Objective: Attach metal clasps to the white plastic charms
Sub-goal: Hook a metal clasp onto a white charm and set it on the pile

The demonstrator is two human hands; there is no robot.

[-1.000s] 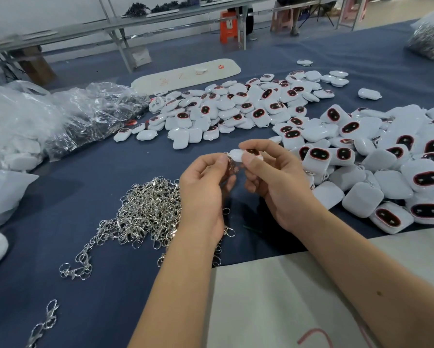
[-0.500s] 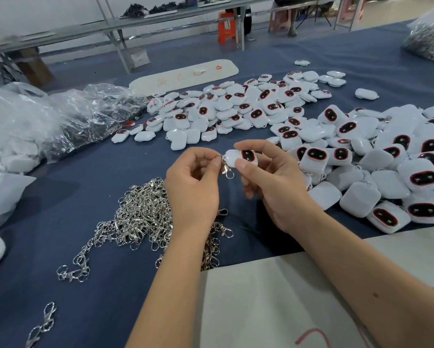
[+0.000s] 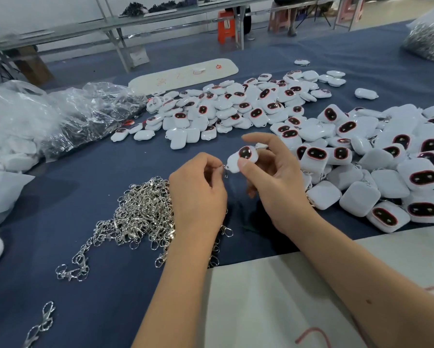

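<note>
Clasp held at the edge of 1 white charm, above the blue table.

The right hand pinches the white charm between thumb and fingers, dark face up. The left hand pinches a metal clasp touching the charm's left end. The clasp pile lies below the left hand; the loose charm heap lies to the right on the table.

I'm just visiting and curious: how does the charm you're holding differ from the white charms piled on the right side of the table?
The held charm is up off the cloth, pinched in the right hand; the piled charms lie loose on the blue cloth. The held charm has a clasp at its lower end, pinched by the left hand. It shows its dark face; many piled charms lie face down. Both are white with a red-rimmed dark oval.
</note>
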